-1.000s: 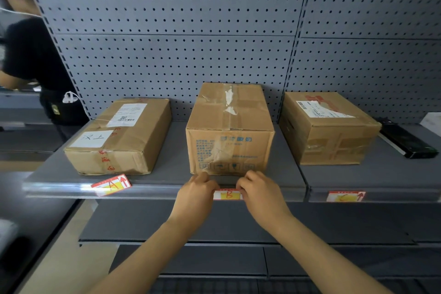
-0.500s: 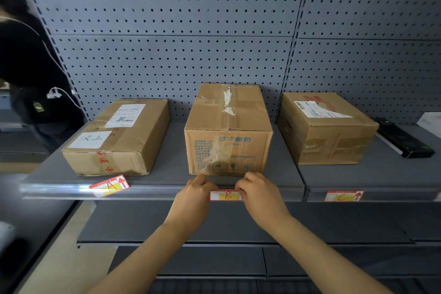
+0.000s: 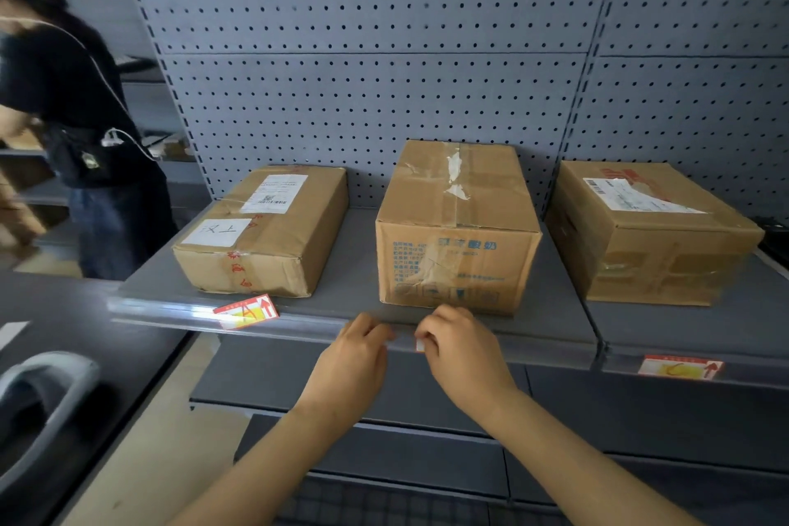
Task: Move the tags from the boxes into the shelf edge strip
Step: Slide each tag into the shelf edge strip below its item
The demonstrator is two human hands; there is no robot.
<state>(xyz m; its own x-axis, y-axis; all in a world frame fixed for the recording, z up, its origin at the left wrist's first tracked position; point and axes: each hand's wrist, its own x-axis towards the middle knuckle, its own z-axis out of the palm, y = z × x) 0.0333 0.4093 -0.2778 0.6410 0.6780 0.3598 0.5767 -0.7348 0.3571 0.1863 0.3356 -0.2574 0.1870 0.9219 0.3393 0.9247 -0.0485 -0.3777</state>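
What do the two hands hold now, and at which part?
Both hands pinch the middle tag at the shelf edge strip: left hand at its left end, right hand at its right end. The tag is mostly hidden.

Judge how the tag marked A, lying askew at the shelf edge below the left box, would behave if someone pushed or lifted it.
The tag marked A looks like thin printed card, so probably very light and bendy. It sits tilted with part overhanging the shelf edge strip, so a nudge might slide it off. Lying flat, it would likely need pinching at an edge.
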